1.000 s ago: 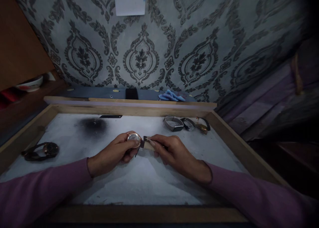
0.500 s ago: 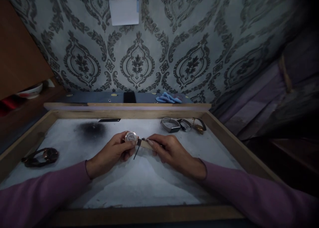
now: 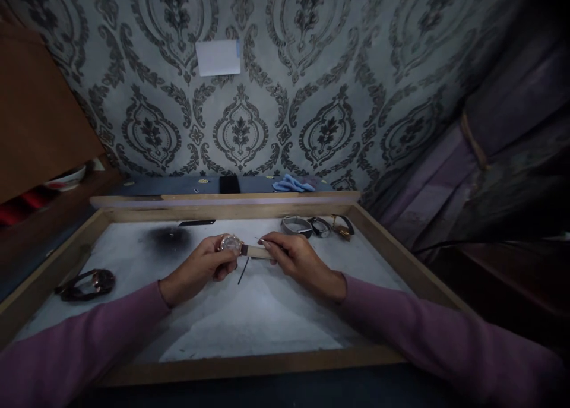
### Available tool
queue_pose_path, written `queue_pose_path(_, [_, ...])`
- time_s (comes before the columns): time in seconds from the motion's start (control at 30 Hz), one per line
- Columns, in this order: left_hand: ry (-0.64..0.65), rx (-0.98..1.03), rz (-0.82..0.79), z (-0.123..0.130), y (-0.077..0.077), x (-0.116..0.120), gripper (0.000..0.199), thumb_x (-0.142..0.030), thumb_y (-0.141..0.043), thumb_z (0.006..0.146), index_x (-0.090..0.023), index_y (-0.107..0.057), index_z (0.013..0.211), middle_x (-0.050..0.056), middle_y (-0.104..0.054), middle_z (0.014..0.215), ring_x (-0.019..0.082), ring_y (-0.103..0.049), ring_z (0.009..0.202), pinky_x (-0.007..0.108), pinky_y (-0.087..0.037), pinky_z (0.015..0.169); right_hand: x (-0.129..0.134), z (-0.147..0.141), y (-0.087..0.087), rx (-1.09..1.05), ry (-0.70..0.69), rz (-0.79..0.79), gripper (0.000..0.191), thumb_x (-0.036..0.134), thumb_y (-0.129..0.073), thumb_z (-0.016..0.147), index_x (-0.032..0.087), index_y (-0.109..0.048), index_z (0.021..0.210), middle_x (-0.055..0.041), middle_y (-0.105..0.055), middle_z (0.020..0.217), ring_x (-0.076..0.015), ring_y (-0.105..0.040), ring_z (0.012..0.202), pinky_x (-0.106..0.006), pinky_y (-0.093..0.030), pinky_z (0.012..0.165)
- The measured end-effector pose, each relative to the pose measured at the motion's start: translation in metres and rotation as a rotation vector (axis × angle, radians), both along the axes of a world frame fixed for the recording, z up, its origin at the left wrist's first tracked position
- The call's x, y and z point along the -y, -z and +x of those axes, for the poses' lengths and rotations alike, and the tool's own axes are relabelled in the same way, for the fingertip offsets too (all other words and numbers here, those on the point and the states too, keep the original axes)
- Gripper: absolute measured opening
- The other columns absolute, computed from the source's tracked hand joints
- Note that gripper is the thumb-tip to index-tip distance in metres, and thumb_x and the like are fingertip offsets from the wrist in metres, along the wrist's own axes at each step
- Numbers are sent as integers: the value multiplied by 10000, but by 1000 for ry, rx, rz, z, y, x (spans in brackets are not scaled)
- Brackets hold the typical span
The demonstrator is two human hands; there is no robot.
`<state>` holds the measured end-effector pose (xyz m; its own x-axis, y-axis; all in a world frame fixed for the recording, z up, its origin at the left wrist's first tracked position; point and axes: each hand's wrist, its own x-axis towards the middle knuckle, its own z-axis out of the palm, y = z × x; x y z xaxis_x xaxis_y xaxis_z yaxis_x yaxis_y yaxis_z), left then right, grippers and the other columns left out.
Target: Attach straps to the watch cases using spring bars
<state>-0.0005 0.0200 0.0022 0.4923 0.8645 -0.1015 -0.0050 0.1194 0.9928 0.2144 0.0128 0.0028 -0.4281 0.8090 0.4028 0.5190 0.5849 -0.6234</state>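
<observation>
My left hand (image 3: 205,265) is closed around a wristwatch (image 3: 231,244), thumb at the edge of its round, rose-gold-rimmed case. The watch's strap (image 3: 259,252), dark beside the case and beige farther along, stretches right towards my right hand (image 3: 305,262). Pinched in that hand's fingers is a thin, pointed metal tool (image 3: 263,240), its tip above the strap and apart from the case. The fingers hide the strap's far end, so I cannot tell whether they grip it too. Below the strap shows a thin black strip (image 3: 243,271).
Around the work runs a shallow wooden tray (image 3: 249,360) with a white bottom. Several watches (image 3: 297,225) sit at its back right, a dark watch (image 3: 86,284) at the left, a flat black strip (image 3: 197,223) at the back. Behind the tray lie a blue cloth (image 3: 294,183) and a black object (image 3: 229,184).
My right hand has drawn the tool's tip up and away from the strap near the case. More of the beige strap shows. The head view has shifted, moving the whole scene.
</observation>
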Motion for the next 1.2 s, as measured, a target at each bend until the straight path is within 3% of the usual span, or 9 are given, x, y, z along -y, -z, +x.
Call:
queue_pose_path(0.23, [-65, 25, 35, -3, -3, -4, 259, -357, -668, 765, -148, -533, 840, -58, -502, 547, 45, -362, 404, 180, -208, 394, -2, -1, 1, 17, 1, -41, 226, 193, -437, 947, 114, -641, 892, 8, -589, 568, -100, -529, 473, -199, -401, 502])
queue_pose_path(0.4, [-155, 86, 81, -9, -11, -11, 304, -378, -723, 727, -132, -545, 750, -85, -393, 515, 36, -274, 423, 176, -175, 401, -3, 0, 2, 32, -25, -28, 242, 186, -408, 956, 109, -629, 892, 48, -515, 464, -88, -504, 378, -180, -388, 440])
queue_pose_path(0.47, [-197, 108, 65, -12, -16, -12, 311, -364, -755, 700, -118, -575, 764, -90, -370, 533, 34, -246, 442, 161, -178, 406, -4, 1, 5, 36, -33, -16, 240, 174, -397, 954, 107, -620, 896, 21, -574, 533, -79, -505, 371, -181, -389, 430])
queue_pose_path(0.6, [-247, 126, 51, -17, -25, -12, 320, -356, -784, 663, -132, -592, 789, -25, -535, 714, 59, -432, 580, 136, -333, 478, -9, 4, 10, 47, -15, 32, 236, 186, -402, 950, 123, -619, 881, 0, -600, 574, -88, -507, 396, -197, -402, 459])
queue_pose_path(0.7, [-194, 156, 7, -19, -26, -13, 333, -372, -780, 671, -152, -578, 819, 18, -605, 811, 130, -561, 750, 212, -480, 643, -13, 6, 12, 72, 11, 74, 231, 205, -421, 945, 137, -632, 881, -3, -596, 568, -110, -518, 439, -219, -406, 501])
queue_pose_path(0.83, [-73, 175, -39, -22, -22, -16, 336, -383, -760, 716, -164, -536, 834, 24, -619, 798, 162, -608, 774, 301, -522, 745, -16, 9, 14, 106, 63, 118, 233, 225, -433, 945, 147, -648, 902, -30, -630, 611, -144, -568, 534, -237, -417, 562])
queue_pose_path(1.03, [19, 64, -48, -29, -20, -22, 345, -416, -727, 742, -169, -520, 864, -15, -556, 767, 96, -531, 628, 234, -493, 623, -20, 13, 19, 138, 98, 146, 209, 184, -456, 934, 142, -659, 908, -33, -646, 611, -151, -584, 552, -239, -419, 590])
queue_pose_path(1.2, [184, -102, -23, -33, -18, -25, 318, -364, -743, 709, -144, -568, 858, -29, -525, 702, 82, -449, 571, 193, -388, 520, -21, 13, 23, 177, 100, 170, 212, 168, -467, 933, 142, -673, 892, -34, -661, 619, -148, -586, 546, -237, -403, 577])
